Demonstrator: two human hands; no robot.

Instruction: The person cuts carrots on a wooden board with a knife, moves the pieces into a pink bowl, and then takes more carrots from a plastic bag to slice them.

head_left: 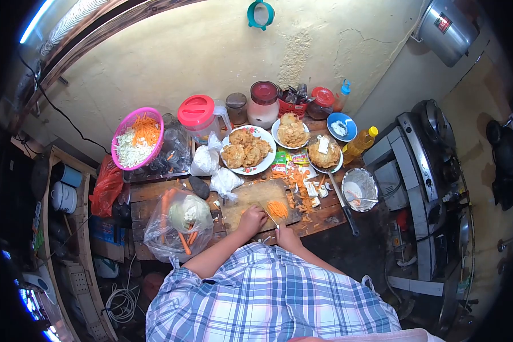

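Both hands work at one wooden cutting board (251, 196) near the front edge of a cluttered wooden table (154, 191). The left hand (252, 219) rests on the board with its fingers curled and pressed together, knuckles up; what lies under them is too small to tell. The right hand (285, 232) sits just beside it at the board's near edge, fingers wrapped around the handle of one knife (271, 217), whose thin blade points toward the board. One small heap of cut carrot sticks (277, 208) lies on the board just right of the blade, touching the wood.

Behind the board stand three plates of fried pieces: a large plate (247, 149), a smaller plate (291, 132) and a third plate (324, 153) topped with pale blocks. One blue bowl (341, 126) and one yellow bottle (359, 143) sit to their right. One metal bowl (359, 188) stands at the table's right end, near one long dark-handled tool (343, 204).

Along the wall are one red-lidded pitcher (199, 117) and three jars: brown (236, 108), white with a red lid (264, 104), and a squat red-lidded one (323, 101). One pink colander (137, 138) holds shredded cabbage and carrot. One clear bag (179, 222) with a cabbage and whole carrots lies left of the board, and two small white bags (206, 159) sit between it and the plates
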